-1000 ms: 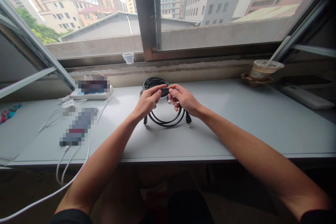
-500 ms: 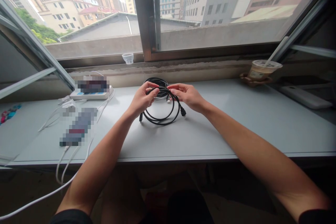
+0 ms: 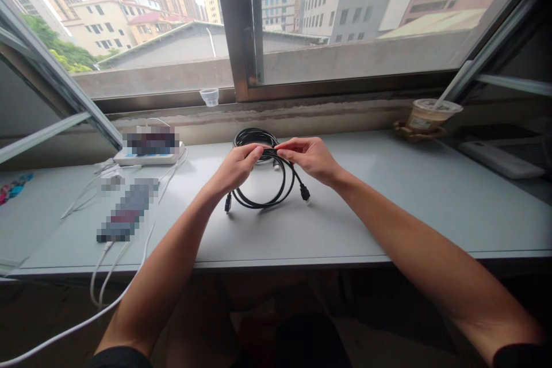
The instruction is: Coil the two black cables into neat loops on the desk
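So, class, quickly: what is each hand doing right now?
Left hand: closed, pinching the black cable coil.
Right hand: closed, pinching the same coil.

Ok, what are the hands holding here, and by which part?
The black cable coil, pinched at the top of its loop by the left hand and right hand, side by side.
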`<action>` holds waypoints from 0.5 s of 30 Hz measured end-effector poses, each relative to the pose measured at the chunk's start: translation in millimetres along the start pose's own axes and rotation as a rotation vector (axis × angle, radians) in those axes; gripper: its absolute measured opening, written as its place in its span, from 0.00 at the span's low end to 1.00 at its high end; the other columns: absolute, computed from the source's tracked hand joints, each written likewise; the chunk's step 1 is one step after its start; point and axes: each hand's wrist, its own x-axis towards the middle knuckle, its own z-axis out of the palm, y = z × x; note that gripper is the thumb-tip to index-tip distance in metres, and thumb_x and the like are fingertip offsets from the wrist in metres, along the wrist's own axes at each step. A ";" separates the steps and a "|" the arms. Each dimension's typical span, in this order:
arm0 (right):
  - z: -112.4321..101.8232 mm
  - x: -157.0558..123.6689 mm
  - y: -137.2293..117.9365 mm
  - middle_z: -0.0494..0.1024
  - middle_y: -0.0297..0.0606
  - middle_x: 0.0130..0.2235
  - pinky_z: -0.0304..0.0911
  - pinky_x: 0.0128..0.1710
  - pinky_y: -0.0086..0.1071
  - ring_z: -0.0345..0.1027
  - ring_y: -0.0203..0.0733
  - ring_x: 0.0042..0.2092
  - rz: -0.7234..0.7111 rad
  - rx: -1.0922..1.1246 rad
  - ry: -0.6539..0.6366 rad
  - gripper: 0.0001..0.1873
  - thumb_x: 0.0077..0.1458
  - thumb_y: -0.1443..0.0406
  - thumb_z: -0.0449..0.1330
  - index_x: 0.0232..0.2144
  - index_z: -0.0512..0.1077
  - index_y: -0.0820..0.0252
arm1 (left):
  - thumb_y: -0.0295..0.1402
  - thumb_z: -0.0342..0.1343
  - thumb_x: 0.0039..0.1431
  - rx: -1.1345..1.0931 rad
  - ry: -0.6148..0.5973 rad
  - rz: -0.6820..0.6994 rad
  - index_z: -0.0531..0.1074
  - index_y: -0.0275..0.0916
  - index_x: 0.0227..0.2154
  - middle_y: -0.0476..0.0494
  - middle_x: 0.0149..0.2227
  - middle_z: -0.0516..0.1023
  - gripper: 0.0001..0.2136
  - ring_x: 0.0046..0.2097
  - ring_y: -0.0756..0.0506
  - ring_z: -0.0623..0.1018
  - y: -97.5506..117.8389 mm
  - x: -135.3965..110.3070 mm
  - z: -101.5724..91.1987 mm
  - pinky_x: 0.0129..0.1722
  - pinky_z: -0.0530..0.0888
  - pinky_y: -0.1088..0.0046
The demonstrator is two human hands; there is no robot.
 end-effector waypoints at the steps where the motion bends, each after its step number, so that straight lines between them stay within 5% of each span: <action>1: 1.2 -0.9 -0.3 0.86 0.42 0.40 0.71 0.47 0.39 0.77 0.43 0.41 -0.013 -0.001 -0.010 0.20 0.52 0.51 0.76 0.40 0.86 0.59 | 0.45 0.53 0.69 0.000 -0.016 -0.011 0.82 0.34 0.51 0.49 0.26 0.66 0.22 0.28 0.51 0.62 1.5 -0.4 -0.6 0.27 0.59 0.75; 9: 26.5 -7.8 -2.7 0.82 0.40 0.45 0.74 0.49 0.40 0.77 0.44 0.45 -0.056 -0.012 -0.023 0.22 0.57 0.48 0.71 0.45 0.83 0.55 | 0.32 0.50 0.61 -0.084 -0.089 -0.072 0.80 0.34 0.50 0.50 0.25 0.62 0.20 0.27 0.51 0.61 2.4 -0.4 -3.2 0.24 0.57 0.76; 12: 35.0 -10.1 -3.2 0.78 0.36 0.39 0.75 0.36 0.35 0.74 0.37 0.34 0.063 0.060 -0.073 0.28 0.62 0.43 0.64 0.56 0.76 0.52 | 0.33 0.52 0.64 -0.144 -0.021 -0.076 0.73 0.37 0.59 0.51 0.28 0.67 0.21 0.27 0.52 0.64 -0.3 0.3 -3.2 0.23 0.59 0.78; 15: 35.0 -9.7 -3.2 0.65 0.27 0.28 0.61 0.20 0.28 0.56 0.30 0.23 0.164 0.149 -0.058 0.30 0.61 0.42 0.64 0.54 0.75 0.54 | 0.35 0.56 0.67 -0.185 0.033 -0.081 0.67 0.38 0.63 0.48 0.34 0.74 0.23 0.25 0.53 0.67 -3.8 2.1 -1.9 0.22 0.62 0.79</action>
